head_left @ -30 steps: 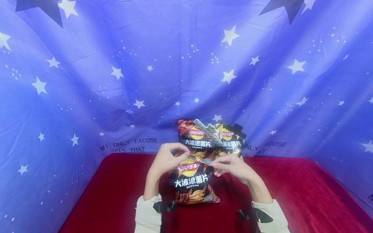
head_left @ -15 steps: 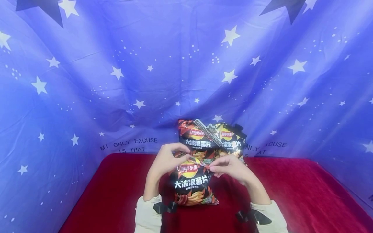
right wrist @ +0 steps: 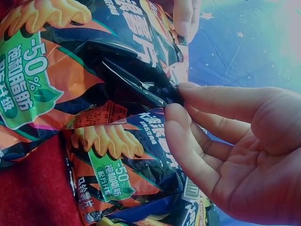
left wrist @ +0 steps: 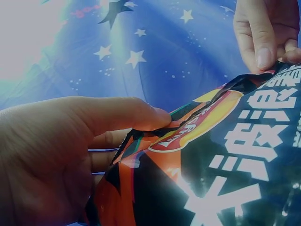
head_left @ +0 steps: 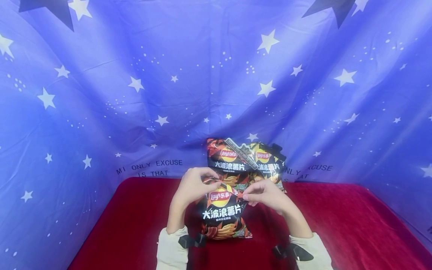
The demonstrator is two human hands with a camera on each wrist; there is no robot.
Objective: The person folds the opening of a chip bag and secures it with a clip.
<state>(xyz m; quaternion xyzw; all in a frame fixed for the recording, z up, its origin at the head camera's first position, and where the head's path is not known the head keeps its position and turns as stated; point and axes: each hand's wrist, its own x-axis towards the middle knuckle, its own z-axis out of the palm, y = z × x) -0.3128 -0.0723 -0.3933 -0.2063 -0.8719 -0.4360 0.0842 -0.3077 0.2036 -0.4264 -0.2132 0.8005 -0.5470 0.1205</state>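
Note:
A black and orange potato chip bag [head_left: 221, 219] stands upright on the red cloth, its printed front facing me. My left hand [head_left: 192, 189] pinches its top edge at the left corner, thumb over the near side, as the left wrist view shows on the crumpled rim [left wrist: 188, 125]. At the opposite corner my right hand [head_left: 268, 195] pinches the edge between thumb and forefinger. In the right wrist view a dark fold [right wrist: 141, 89] of the bag runs up to those fingertips. The top edge sags and bends between the two hands.
Right behind stand a second chip bag [head_left: 229, 165] of the same print and a yellow-topped chip bag [head_left: 268, 165]. A grey piano-key-patterned clip [head_left: 241, 153] leans diagonally across both. A black clip [head_left: 276, 152] sits at the right one's top. A blue star-printed curtain [head_left: 209, 75] hangs behind the red-covered table [head_left: 337, 225].
The silvery strip stretched between the hands at the bag's top no longer shows, and the edge now bends. My right hand has shifted slightly left; the left hand has barely moved.

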